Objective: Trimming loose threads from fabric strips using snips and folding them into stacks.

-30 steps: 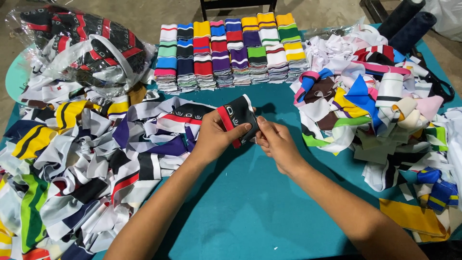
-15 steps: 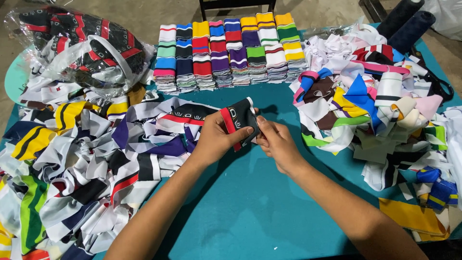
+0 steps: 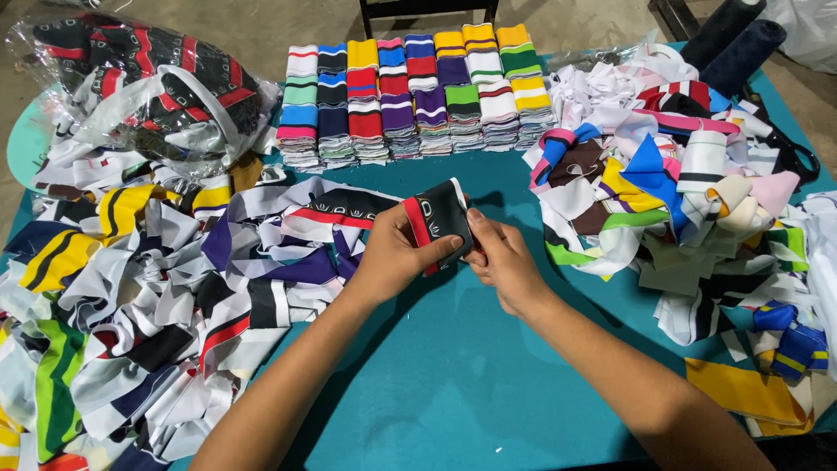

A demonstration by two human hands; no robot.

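Both my hands hold one small folded fabric piece (image 3: 442,215), black with a red edge and a white pattern, a little above the teal table (image 3: 453,375). My left hand (image 3: 397,253) grips it from the left with the thumb on top. My right hand (image 3: 501,257) pinches its right edge. A long black, red and white strip (image 3: 336,209) trails left from it toward the loose pile.
Neat stacks of folded coloured bands (image 3: 410,92) line the far edge. A big loose heap of striped strips (image 3: 131,296) fills the left, another heap (image 3: 689,192) the right. A clear plastic bag of fabric (image 3: 144,83) sits far left; two dark rolls (image 3: 732,35) far right.
The hands and the folded piece have stayed nearly in place; the fingers shift slightly on the fabric.
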